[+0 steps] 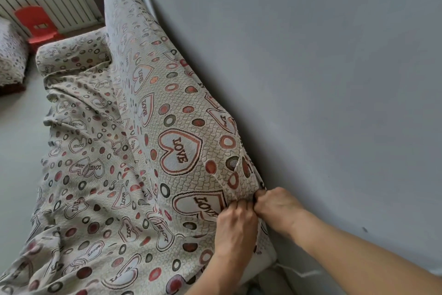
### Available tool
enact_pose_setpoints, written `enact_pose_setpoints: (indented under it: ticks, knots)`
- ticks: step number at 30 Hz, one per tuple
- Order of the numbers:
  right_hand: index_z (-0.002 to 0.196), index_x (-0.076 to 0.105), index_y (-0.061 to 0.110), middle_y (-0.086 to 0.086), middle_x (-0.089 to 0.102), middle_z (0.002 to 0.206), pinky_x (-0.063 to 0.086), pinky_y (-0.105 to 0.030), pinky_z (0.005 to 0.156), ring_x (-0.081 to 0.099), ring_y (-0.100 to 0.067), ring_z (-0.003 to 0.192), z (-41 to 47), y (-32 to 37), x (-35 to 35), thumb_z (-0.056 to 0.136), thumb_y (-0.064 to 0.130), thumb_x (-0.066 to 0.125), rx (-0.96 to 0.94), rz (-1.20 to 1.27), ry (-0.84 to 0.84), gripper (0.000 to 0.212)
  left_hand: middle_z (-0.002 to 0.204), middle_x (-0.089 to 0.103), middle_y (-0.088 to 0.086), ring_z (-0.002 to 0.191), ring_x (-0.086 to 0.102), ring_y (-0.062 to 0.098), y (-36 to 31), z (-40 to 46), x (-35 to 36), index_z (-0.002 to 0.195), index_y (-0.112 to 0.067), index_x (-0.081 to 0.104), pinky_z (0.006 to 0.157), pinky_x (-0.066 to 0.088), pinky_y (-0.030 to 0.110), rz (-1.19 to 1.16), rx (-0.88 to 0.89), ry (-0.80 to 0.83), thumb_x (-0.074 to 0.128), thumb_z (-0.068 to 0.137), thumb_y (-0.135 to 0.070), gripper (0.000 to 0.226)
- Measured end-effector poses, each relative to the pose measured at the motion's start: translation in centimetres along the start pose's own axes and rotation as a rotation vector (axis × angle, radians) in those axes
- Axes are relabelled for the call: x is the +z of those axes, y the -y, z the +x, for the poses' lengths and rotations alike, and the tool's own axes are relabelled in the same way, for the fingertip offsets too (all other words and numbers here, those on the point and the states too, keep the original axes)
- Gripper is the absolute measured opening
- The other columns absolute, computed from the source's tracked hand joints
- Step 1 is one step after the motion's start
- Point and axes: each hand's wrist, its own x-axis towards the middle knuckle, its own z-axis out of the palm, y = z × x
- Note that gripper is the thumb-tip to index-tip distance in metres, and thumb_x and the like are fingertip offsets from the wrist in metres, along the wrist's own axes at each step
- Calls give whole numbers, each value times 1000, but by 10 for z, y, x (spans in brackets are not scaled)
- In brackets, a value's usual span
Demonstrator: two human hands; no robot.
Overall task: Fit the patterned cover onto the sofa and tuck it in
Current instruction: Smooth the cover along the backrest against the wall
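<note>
Beige patterned cover (134, 175) with outlined hearts reading "LOVE" and scattered red, grey and dark rings, woven in a pebbled texture. Draped over the whole sofa (260, 263): stretched fairly smooth along the top of the backrest, rumpled and creased over the seat, hanging loose toward the near front corner. Pulled over the far armrest too. A strip of pale upholstery bare at the near end of the backrest, just below the hands.

Left hand (235, 227) on the near end of the backrest top, fingers curled and pinching a fold of the cover beside a large heart. Right hand (275, 206) just beside it and touching it, at the back edge of the backrest where cover meets wall, fingers curled tight on the cover's edge; fingertips hidden in the fabric. Fabric puckered into short radiating creases right at the two grips. Both forearms bare, reaching in from the lower right.

Plain grey wall (323, 79) directly behind the sofa, backrest pressed close against it. Pale grey floor (16, 139) in front of the seat. White ribbed radiator (55, 0) under a window at the far end of the room, small red plastic chair (38, 24) in front of it. Another piece of furniture in similar patterned fabric (10, 58) at the far left edge.
</note>
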Motion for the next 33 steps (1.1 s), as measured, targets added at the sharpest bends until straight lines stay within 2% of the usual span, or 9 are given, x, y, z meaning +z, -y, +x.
enact_pose_setpoints:
  ticks: [3,12,16,18,20,22,24,28,33]
  knots:
    - [114,62,3,-16,58,118,46,-38,73,61,-34,105,-1,4,1,94,1,38,32,33,-26,32,59,58,-4,52,57,12,-1,-5,-7,63,-20,62,46,43,19,-37,-30,-12,42,60,-13,22]
    - [127,48,-6,-22,50,122,37,-36,62,62,-38,98,9,19,24,98,1,32,185,106,64,33,63,59,-4,55,57,12,10,-6,14,65,-22,64,47,46,21,5,62,29,79,38,-6,34]
    - [133,43,1,-17,51,124,38,-36,61,63,-35,97,3,34,23,99,6,33,323,159,24,36,68,58,-6,62,57,12,24,-14,2,67,-24,61,49,44,23,-56,165,-19,77,49,-12,27]
    - [142,31,7,-17,37,142,37,-35,61,64,-33,98,-2,43,25,97,7,38,412,245,31,46,84,62,-5,78,60,14,33,-27,0,87,-20,65,62,48,24,-80,234,-58,58,67,-13,22]
    - [150,16,9,-15,13,157,40,-35,63,64,-32,100,-5,54,28,92,6,46,469,360,25,66,110,63,-5,100,59,14,47,-41,-5,114,-17,62,86,47,25,-55,302,-42,43,75,-13,43]
    - [148,21,9,-17,23,152,47,-36,69,63,-32,101,-6,66,26,87,4,50,455,402,26,68,118,61,-5,107,56,13,65,-49,-17,124,-18,56,96,44,28,-39,300,-99,45,78,-7,49]
    - [135,43,10,-10,51,128,52,-38,74,64,-29,99,-8,75,16,89,7,48,429,418,-43,46,116,60,-3,105,58,15,83,-51,-27,120,-17,58,96,48,31,-23,290,-129,59,75,-2,47]
    - [122,47,19,3,54,116,52,-36,74,65,-21,96,-6,82,-5,95,41,49,443,401,-321,35,104,59,-1,96,54,17,104,-40,-44,101,-15,63,81,54,29,40,271,-137,76,62,-4,43]
    - [112,49,20,2,53,108,49,-36,66,66,-24,92,12,100,-21,93,19,55,464,404,-375,20,87,61,-3,79,56,16,107,-33,-55,85,-15,62,70,53,28,48,342,-169,63,73,-6,14]
